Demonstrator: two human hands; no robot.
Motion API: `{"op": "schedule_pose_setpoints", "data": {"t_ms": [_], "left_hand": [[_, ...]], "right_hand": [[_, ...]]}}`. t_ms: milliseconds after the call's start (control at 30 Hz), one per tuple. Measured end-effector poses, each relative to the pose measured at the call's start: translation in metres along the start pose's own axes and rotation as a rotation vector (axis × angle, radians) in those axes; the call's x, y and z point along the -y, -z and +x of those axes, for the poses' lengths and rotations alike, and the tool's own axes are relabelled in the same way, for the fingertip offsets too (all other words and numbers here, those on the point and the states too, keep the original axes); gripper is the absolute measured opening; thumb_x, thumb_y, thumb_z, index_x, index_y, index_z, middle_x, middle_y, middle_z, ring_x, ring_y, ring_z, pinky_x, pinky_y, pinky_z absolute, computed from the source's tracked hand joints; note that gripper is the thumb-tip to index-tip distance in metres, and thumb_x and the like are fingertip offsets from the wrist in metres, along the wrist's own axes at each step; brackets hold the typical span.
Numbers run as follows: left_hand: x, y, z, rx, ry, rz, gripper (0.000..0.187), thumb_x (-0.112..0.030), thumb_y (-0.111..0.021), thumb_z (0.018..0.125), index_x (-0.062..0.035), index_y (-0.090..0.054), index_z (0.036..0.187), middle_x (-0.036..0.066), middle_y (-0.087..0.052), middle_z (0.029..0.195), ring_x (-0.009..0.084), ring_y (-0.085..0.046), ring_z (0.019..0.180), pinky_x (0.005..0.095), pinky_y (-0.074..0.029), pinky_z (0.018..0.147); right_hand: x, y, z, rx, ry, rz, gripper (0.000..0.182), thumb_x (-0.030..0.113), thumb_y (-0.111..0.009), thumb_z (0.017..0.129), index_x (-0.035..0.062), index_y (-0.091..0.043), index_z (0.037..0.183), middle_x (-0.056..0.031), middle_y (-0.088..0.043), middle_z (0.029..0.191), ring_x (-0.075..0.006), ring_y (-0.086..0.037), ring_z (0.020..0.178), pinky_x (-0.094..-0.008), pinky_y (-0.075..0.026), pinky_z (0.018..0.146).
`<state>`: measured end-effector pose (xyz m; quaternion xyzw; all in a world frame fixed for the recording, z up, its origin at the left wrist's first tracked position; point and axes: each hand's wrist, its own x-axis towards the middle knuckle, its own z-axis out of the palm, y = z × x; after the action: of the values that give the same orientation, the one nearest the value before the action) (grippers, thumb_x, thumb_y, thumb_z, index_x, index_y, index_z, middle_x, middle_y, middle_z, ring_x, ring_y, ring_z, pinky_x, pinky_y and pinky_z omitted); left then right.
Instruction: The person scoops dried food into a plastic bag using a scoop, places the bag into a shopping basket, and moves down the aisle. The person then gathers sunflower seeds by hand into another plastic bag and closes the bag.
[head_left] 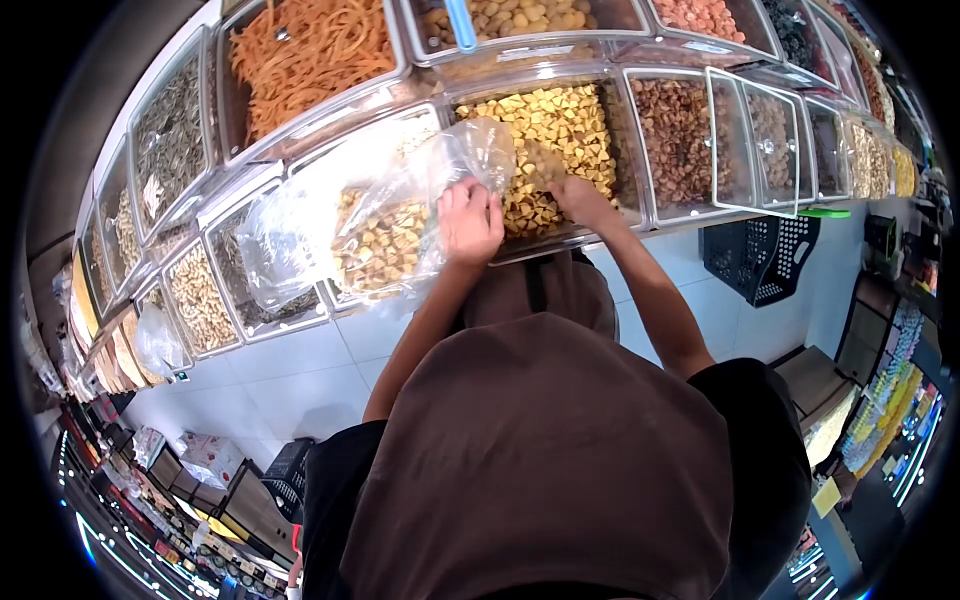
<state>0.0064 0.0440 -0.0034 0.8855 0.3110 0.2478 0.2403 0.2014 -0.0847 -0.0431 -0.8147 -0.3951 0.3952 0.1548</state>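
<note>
A clear plastic bag [385, 245] with yellowish chunks in its lower part lies across the bins to the left. My left hand [470, 220] is closed on the edge of this bag, at the left side of an open bin of yellow chunks [560, 110]. Over the front part of that same bin is my right hand [582, 203], its fingers curled at the chunks; what they hold, if anything, is hidden.
Around are clear bins of orange strips [305, 65], brown pieces [672, 135] and pale sticks [200, 295]. A clear lid [755, 140] stands raised at the right. Below the counter sits a black basket [755, 260] on the tiled floor.
</note>
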Motion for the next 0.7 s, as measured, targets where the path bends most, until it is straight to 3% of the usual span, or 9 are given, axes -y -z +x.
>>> {"op": "schedule_pose_setpoints", "data": {"t_ms": [167, 333, 367, 400, 467, 533, 600, 633, 700], "left_hand": [[-0.004, -0.004, 0.006, 0.080, 0.095, 0.070, 0.016, -0.018, -0.064, 0.089, -0.0017, -0.064, 0.089, 0.018, -0.058, 0.118, 0.0350, -0.052, 0.105, 0.0461, -0.041, 0.093], [-0.005, -0.007, 0.012, 0.044, 0.059, 0.195, 0.015, -0.017, -0.064, 0.090, -0.0030, -0.063, 0.088, 0.018, -0.057, 0.124, 0.0366, -0.050, 0.120, 0.0482, -0.037, 0.099], [-0.003, -0.005, 0.011, 0.051, 0.052, 0.184, 0.014, -0.017, -0.064, 0.091, -0.0032, -0.063, 0.088, 0.017, -0.057, 0.125, 0.0368, -0.049, 0.125, 0.0484, -0.036, 0.101], [-0.002, -0.003, 0.008, 0.061, 0.058, 0.190, 0.014, -0.017, -0.064, 0.091, -0.0032, -0.063, 0.088, 0.017, -0.057, 0.125, 0.0368, -0.049, 0.125, 0.0484, -0.036, 0.101], [0.000, -0.008, 0.013, 0.040, 0.082, 0.122, 0.015, -0.016, -0.065, 0.090, -0.0043, -0.059, 0.084, 0.017, -0.056, 0.126, 0.0380, -0.048, 0.125, 0.0500, -0.036, 0.101], [-0.003, -0.008, 0.014, 0.033, 0.079, 0.127, 0.015, -0.015, -0.066, 0.090, -0.0038, -0.059, 0.083, 0.017, -0.056, 0.126, 0.0384, -0.049, 0.124, 0.0501, -0.036, 0.101], [-0.002, -0.008, 0.014, 0.041, 0.093, 0.137, 0.015, -0.014, -0.066, 0.089, -0.0031, -0.059, 0.082, 0.018, -0.057, 0.124, 0.0391, -0.050, 0.122, 0.0498, -0.037, 0.101], [0.000, -0.009, 0.013, 0.035, 0.092, 0.145, 0.014, -0.015, -0.067, 0.089, -0.0024, -0.061, 0.085, 0.016, -0.058, 0.124, 0.0376, -0.050, 0.124, 0.0494, -0.037, 0.101], [0.000, -0.010, 0.012, 0.031, 0.080, 0.135, 0.015, -0.015, -0.067, 0.089, -0.0022, -0.060, 0.084, 0.017, -0.058, 0.124, 0.0377, -0.050, 0.123, 0.0493, -0.037, 0.101]], "right_hand": [[-0.009, 0.002, 0.002, -0.007, -0.015, 0.148, 0.056, 0.045, -0.044, 0.102, -0.0059, -0.064, 0.091, -0.0293, -0.065, 0.082, -0.0434, -0.065, 0.083, -0.0506, -0.050, 0.080], [-0.009, 0.007, 0.021, 0.257, -0.311, 0.576, 0.057, 0.049, -0.043, 0.104, -0.0060, -0.057, 0.103, -0.0146, -0.063, 0.072, -0.0339, -0.065, 0.074, -0.0485, -0.051, 0.075], [-0.005, 0.009, 0.023, 0.291, -0.376, 0.584, 0.058, 0.048, -0.043, 0.104, -0.0074, -0.059, 0.098, -0.0188, -0.065, 0.077, -0.0363, -0.065, 0.076, -0.0485, -0.050, 0.077], [-0.009, -0.001, 0.022, 0.302, -0.380, 0.590, 0.058, 0.048, -0.043, 0.104, -0.0074, -0.059, 0.098, -0.0188, -0.065, 0.077, -0.0363, -0.065, 0.076, -0.0485, -0.050, 0.077], [-0.025, -0.019, 0.031, 0.081, -0.088, 0.424, 0.059, 0.048, -0.044, 0.103, -0.0082, -0.062, 0.098, -0.0138, -0.059, 0.069, -0.0278, -0.059, 0.061, -0.0442, -0.050, 0.063], [-0.027, -0.020, 0.034, 0.124, -0.029, 0.373, 0.061, 0.049, -0.042, 0.104, -0.0088, -0.061, 0.093, -0.0199, -0.062, 0.074, -0.0353, -0.062, 0.069, -0.0479, -0.050, 0.070], [-0.022, -0.028, 0.031, -0.060, 0.035, 0.254, 0.060, 0.047, -0.041, 0.104, -0.0077, -0.061, 0.091, -0.0267, -0.064, 0.081, -0.0434, -0.063, 0.079, -0.0500, -0.048, 0.075], [-0.022, -0.023, 0.030, 0.027, 0.077, 0.279, 0.059, 0.048, -0.042, 0.103, -0.0074, -0.061, 0.092, -0.0304, -0.064, 0.087, -0.0486, -0.061, 0.085, -0.0514, -0.047, 0.078], [-0.019, -0.021, 0.025, 0.012, 0.029, 0.336, 0.060, 0.048, -0.042, 0.103, -0.0074, -0.060, 0.090, -0.0301, -0.064, 0.086, -0.0483, -0.061, 0.084, -0.0514, -0.047, 0.078]]}}
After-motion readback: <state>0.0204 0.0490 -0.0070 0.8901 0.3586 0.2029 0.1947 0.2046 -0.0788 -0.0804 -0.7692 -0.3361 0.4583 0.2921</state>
